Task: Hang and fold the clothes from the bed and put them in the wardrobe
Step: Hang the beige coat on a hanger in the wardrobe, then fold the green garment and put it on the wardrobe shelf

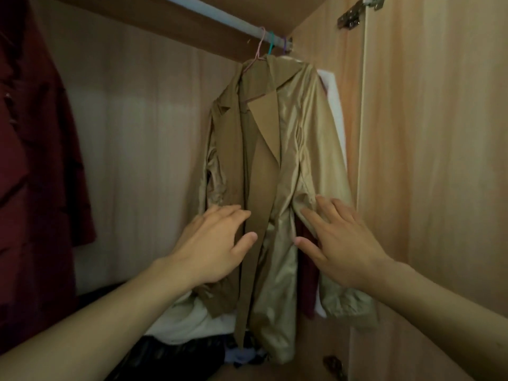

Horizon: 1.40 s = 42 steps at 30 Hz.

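Note:
A tan trench coat (264, 149) with a shiny beige lining hangs on a pink hanger (258, 48) from the white rail (220, 15) inside the wardrobe. My left hand (211, 243) reaches in with straight fingers and touches the coat's left front panel. My right hand (341, 240) lies flat with spread fingers against the coat's right side and sleeve. Neither hand holds anything. A teal hanger (271, 44) sits just behind the pink one.
A dark red garment (33, 160) hangs at the left. White and maroon clothes (334, 105) hang behind the coat at the right. Pale and dark clothes (187, 325) lie piled on the wardrobe floor. The open wardrobe door (439, 160) stands at the right.

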Each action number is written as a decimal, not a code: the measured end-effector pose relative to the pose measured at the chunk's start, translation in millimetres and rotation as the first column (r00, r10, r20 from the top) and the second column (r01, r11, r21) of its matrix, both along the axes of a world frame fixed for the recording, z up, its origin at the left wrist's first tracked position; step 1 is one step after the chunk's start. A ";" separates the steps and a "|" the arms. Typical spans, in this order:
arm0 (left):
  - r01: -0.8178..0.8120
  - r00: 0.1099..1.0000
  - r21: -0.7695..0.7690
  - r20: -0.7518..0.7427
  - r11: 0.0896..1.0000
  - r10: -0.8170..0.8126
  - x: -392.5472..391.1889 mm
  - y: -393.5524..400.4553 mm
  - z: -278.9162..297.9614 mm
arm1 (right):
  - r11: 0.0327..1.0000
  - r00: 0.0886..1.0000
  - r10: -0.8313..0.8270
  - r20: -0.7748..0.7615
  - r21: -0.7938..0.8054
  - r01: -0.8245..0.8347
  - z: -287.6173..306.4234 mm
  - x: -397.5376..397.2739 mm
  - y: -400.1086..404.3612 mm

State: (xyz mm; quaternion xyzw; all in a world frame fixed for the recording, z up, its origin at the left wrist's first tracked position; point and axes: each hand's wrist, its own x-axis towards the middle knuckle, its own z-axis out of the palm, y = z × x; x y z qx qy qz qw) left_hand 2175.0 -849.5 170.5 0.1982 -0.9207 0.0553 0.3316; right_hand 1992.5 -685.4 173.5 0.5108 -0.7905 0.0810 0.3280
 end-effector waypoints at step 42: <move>0.915 0.305 0.268 0.035 0.303 -0.952 -113.9 580.5 -115.6 | 0.460 0.452 -0.850 0.271 -0.039 0.887 -118.7 171.1 692.0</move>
